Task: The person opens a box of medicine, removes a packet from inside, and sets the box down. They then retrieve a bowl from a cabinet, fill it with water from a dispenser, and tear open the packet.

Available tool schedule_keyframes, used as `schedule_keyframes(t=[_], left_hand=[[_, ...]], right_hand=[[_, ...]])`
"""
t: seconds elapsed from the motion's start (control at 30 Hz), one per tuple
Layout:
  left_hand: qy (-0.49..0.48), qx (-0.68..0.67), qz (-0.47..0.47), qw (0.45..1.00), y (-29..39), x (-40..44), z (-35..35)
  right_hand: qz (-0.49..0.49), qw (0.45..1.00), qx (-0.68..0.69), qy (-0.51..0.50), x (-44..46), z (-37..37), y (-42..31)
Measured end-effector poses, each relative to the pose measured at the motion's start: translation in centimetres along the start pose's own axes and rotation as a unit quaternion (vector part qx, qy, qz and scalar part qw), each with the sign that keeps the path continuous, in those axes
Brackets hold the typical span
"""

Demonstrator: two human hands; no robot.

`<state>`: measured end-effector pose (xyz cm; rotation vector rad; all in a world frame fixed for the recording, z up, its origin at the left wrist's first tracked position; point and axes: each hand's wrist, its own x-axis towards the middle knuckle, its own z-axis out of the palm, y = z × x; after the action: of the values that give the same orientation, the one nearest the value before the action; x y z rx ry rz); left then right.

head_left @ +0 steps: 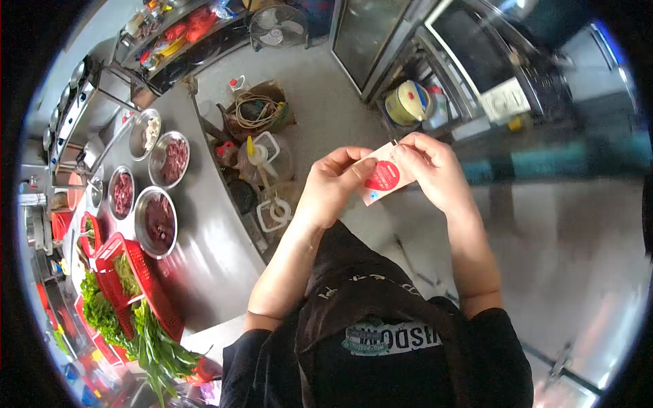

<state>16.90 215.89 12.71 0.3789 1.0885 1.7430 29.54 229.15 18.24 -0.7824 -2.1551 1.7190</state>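
Note:
Between my two hands is a small pale packet (373,196) with a red round patch and white print on its face. My left hand (333,182) pinches its left side, thumb lying across the front. At the upper right corner, the thumb and fingers of my right hand (437,170) are closed on the packet. It is held tilted in front of my chest, above the floor. Whether its edge is torn cannot be made out.
On the left, a steel table (211,272) carries metal bowls (156,221) of dark red meat and a red basket (146,279) of leafy greens (153,343). Jugs and a box of coiled hose (258,109) stand beyond it. A yellow tub (406,103) sits on a shelf at the right.

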Motion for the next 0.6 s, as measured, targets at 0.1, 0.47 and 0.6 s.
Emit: schedule_keyframes(t=[0.1, 0.47, 0.6], left_hand=[[0.038, 0.136, -0.002, 0.99, 4.1, 5.2, -1.3], [0.12, 0.028, 0.038, 0.992, 8.8, 20.1, -7.4], [0.144, -0.008, 0.022, 0.989, 8.3, 23.5, -8.8]], right_hand=[[0.033, 0.999, -0.004, -0.04, 7.2, 0.0, -1.2], [-0.161, 0.976, -0.022, 0.143, 31.4, -8.3, -7.6], [-0.327, 0.838, -0.085, 0.428, 46.8, -13.9, -13.1]])
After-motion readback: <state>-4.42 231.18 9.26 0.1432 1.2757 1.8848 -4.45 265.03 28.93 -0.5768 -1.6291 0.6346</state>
